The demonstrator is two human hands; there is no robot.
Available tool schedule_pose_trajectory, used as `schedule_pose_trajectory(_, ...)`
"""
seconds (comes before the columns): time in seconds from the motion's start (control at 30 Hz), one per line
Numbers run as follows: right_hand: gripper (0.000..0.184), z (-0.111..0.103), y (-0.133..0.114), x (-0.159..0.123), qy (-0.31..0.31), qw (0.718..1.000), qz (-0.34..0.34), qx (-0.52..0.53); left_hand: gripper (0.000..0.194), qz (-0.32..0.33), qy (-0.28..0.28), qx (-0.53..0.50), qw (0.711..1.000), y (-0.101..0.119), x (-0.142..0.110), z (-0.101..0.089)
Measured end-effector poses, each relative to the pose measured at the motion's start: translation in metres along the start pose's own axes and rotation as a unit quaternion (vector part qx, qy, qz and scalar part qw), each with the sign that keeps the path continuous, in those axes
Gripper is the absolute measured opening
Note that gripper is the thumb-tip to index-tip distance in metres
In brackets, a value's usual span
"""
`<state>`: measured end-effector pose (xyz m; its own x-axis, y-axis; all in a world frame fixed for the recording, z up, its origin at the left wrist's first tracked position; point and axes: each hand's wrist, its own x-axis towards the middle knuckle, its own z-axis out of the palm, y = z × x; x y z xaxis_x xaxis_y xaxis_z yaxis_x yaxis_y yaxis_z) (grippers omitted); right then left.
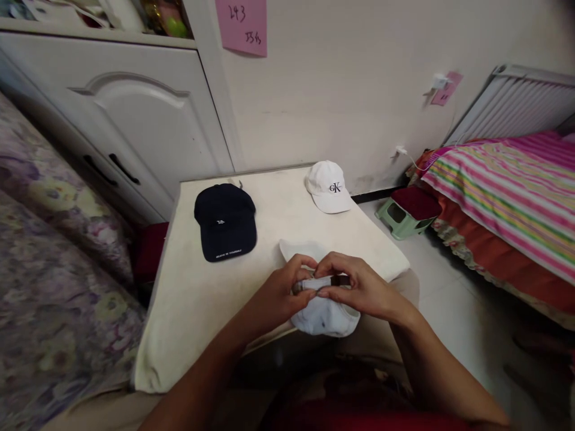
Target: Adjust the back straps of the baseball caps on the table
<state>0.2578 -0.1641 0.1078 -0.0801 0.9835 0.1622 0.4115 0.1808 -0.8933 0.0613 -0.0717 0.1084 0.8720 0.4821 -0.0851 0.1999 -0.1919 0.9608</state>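
A pale white cap (326, 318) is held at the near edge of the table, its brim pointing away from me and partly hidden behind my hands. My left hand (291, 286) pinches one side of the cap's back strap (317, 284), which is pale with dark brown parts. On the other side of the strap, my right hand (357, 286) closes thumb and fingers on it, and the fingertips of both hands nearly meet. Farther back lie a dark navy cap (227, 221) with small white lettering, at left, and a white cap with a black "CK"-like logo (329, 187), at right.
The table (179, 317) has a cream cover and stands against a wall and a white cabinet (135, 108). A floral curtain (58, 269) hangs at left. To the right are a green stool (402, 218) with a red top and a bed with a striped cover (507, 191).
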Motion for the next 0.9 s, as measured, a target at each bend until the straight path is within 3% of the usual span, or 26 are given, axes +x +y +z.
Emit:
schedule_pose_trajectory(0.27, 0.019, -0.003, 0.014, 0.008, -0.053, 0.977, 0.091, 0.186, 0.048, 0.009, -0.014, 0.017, 1.000, -0.008, 0.001, -0.003)
schedule_pose_trajectory(0.37, 0.025, -0.006, 0.020, 0.009, -0.044, 0.964, 0.120, 0.232, 0.037, 0.013, 0.002, 0.052, 0.999, -0.012, 0.003, -0.007)
schedule_pose_trajectory(0.47, 0.028, -0.008, 0.022, 0.012, -0.046, 0.959, 0.126, 0.250, 0.028, 0.031, -0.013, 0.043, 0.999, -0.014, 0.004, -0.011)
schedule_pose_trajectory(0.57, 0.027, -0.007, 0.019, 0.014, -0.056, 0.959, 0.114, 0.253, 0.032, 0.048, -0.013, 0.028, 0.998, -0.012, 0.001, -0.015)
schedule_pose_trajectory(0.9, 0.030, 0.003, 0.023, 0.013, -0.082, 0.962, 0.120, 0.230, 0.028, 0.010, -0.029, 0.043, 0.999, -0.013, 0.001, -0.013)
